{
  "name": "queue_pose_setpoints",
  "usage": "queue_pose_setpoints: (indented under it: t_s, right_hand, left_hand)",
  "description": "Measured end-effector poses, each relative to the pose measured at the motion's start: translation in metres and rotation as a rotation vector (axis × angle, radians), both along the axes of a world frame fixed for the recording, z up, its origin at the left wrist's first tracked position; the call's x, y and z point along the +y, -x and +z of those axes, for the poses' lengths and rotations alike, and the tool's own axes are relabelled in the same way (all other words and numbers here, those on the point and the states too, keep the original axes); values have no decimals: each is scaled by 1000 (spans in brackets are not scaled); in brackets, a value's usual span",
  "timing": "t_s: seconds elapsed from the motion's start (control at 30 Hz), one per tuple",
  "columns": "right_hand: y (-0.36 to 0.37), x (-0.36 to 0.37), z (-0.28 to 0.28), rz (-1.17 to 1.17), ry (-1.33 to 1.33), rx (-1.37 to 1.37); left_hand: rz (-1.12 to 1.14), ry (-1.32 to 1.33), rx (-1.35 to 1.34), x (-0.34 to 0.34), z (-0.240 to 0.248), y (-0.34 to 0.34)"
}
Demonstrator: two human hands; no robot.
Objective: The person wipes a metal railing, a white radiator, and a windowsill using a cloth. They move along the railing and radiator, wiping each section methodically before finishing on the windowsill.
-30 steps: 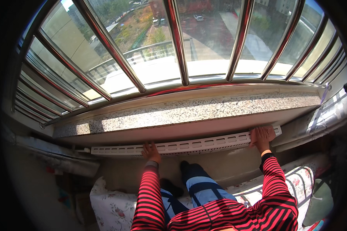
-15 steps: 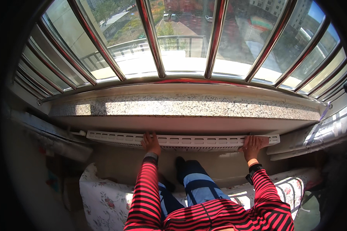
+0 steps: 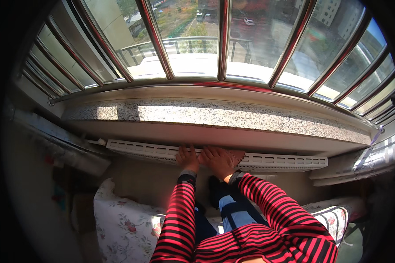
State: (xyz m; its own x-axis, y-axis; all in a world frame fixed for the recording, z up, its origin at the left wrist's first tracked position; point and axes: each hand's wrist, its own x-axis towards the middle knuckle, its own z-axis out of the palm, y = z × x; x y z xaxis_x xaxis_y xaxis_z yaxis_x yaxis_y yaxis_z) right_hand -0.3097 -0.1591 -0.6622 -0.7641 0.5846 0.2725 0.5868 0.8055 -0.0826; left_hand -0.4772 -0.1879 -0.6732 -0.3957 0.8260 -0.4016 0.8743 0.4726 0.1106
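Note:
A long white radiator (image 3: 289, 161) with a slotted top runs along the wall below the windowsill. My left hand (image 3: 188, 158) rests on its top left of the middle, fingers stretched over the slots. Close beside it on the right, my right hand (image 3: 217, 161) presses a pinkish cloth (image 3: 238, 157) onto the radiator's top. Part of the cloth shows past the hand's right side; the rest is hidden under the palm and fingers. Both arms are in red and black striped sleeves.
Above the radiator juts a speckled stone windowsill (image 3: 215, 115), with metal bars (image 3: 223, 48) before the window. Curtains hang at the left (image 3: 70, 147) and right (image 3: 360, 160). A floral cloth cover (image 3: 123, 219) lies behind my legs. A pipe fitting (image 3: 102, 142) joins the radiator's left end.
My right hand has slid left along the radiator with the pinkish cloth, from near the right end to beside my left hand. In the picture, the scene has shifted slightly.

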Motion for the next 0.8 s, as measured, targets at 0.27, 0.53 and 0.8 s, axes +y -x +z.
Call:
queue_pose_setpoints:
  t_s: [0.27,0.53,0.8]
  right_hand:
    - [26,9,-11,30,43,59]
    - [-97,15,7,-52,25,150]
    - [-311,15,20,-495,21,-28]
  left_hand:
    - [53,-99,-13,2,-13,0]
    - [26,21,25,2,14,-5]
    - [18,57,39,4,9,-3]
